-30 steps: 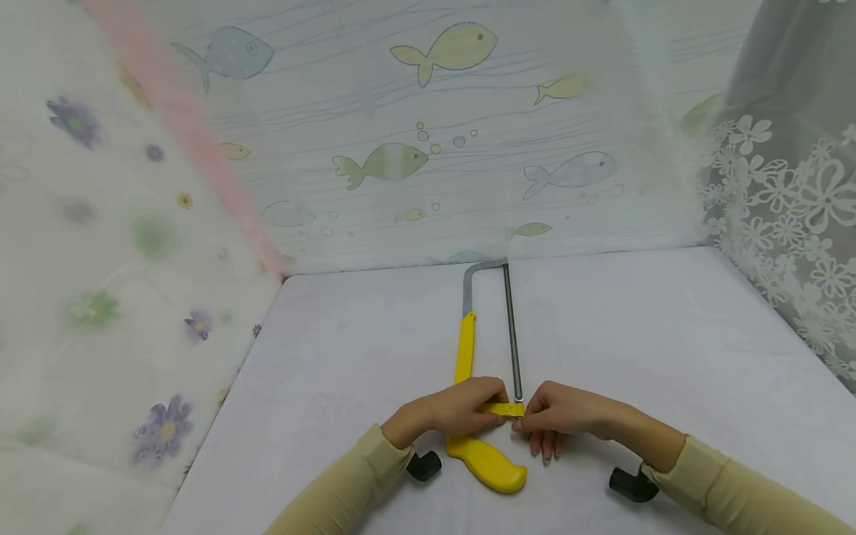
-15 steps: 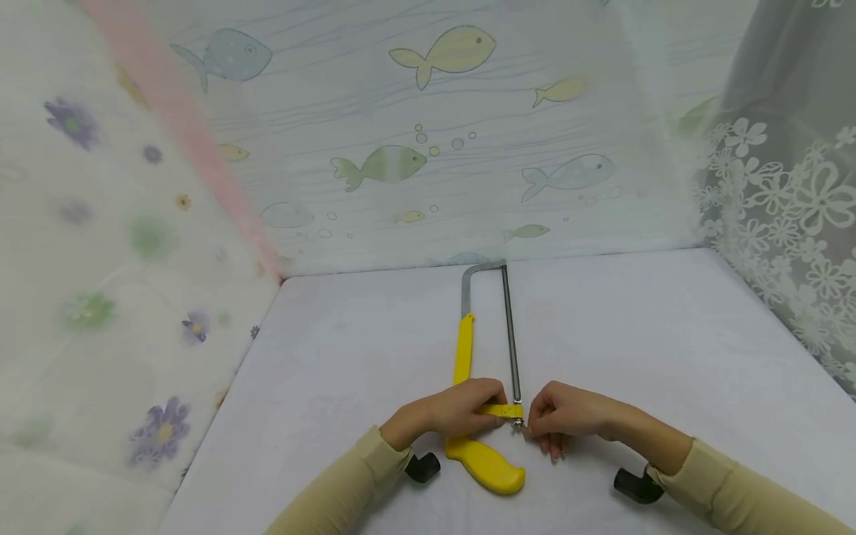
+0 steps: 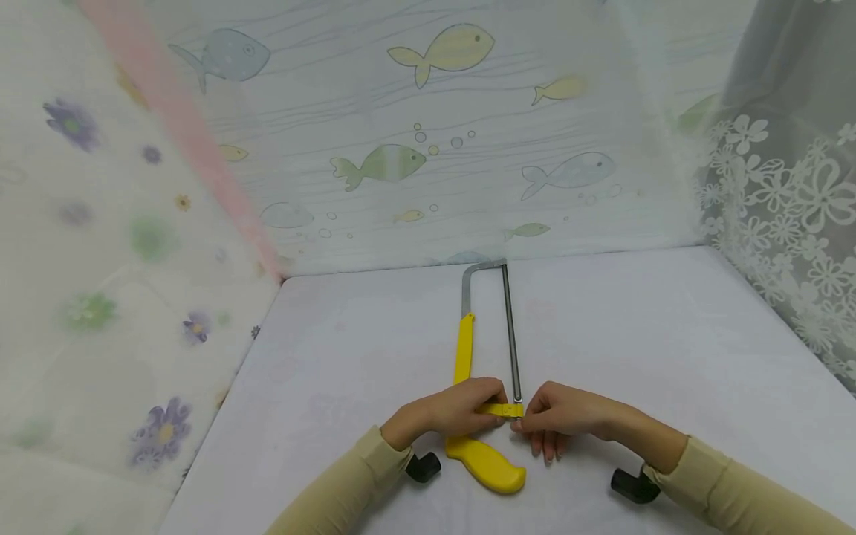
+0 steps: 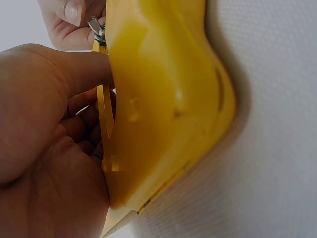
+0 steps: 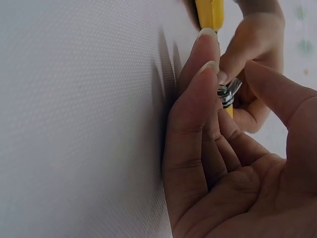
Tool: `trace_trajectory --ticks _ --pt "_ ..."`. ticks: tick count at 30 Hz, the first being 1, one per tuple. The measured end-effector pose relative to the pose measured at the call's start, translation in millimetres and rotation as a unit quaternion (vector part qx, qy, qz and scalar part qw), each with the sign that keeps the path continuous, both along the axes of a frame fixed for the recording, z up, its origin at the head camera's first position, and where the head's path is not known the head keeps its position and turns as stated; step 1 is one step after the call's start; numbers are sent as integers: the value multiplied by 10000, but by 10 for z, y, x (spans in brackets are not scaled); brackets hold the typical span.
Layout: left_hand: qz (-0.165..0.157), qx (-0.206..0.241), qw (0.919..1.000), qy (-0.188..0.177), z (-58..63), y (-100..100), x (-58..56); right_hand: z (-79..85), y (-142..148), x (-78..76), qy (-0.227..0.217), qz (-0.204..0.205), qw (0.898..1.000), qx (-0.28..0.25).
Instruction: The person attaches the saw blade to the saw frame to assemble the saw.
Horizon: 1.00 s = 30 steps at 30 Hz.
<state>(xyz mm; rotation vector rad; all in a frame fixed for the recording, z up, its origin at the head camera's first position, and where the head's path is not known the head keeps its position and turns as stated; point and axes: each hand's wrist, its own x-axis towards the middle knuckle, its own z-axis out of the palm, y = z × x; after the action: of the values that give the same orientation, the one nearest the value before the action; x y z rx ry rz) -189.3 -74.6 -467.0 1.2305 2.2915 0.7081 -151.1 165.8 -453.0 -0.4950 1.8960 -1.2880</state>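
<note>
Our saw (image 3: pixel 464 349) lies near the table's (image 3: pixel 361 327) back edge, blade (image 3: pixel 511 334) on. Our left hand (image 3: pixel 461 406) grips it; our right hand (image 3: pixel 560 412) curls at the nut (image 5: pixel 227 97), maybe pinching, we can't tell. Perhaps just tightening is left.

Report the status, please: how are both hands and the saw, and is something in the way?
Left hand gripping yellow bar of saw. Right hand at metal nut, contact unclear. Saw flat on table. No obstacle seen.

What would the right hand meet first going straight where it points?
Likely the metal nut on the saw, with the left hand beyond; whether the right hand touches it is unclear.
</note>
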Motion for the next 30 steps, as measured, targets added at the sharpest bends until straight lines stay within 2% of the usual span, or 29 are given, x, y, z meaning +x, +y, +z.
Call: trace_trajectory --ticks 9,24,30 --pt "-23 34 10000 6 -16 -1 -8 5 -18 9 -76 -42 9999 -61" --pt "82 -31 10000 -41 -7 5 -1 -24 54 -22 196 -41 9997 138" --pt "98 -53 9999 -30 3 11 4 2 57 -21 165 -45 9998 121"
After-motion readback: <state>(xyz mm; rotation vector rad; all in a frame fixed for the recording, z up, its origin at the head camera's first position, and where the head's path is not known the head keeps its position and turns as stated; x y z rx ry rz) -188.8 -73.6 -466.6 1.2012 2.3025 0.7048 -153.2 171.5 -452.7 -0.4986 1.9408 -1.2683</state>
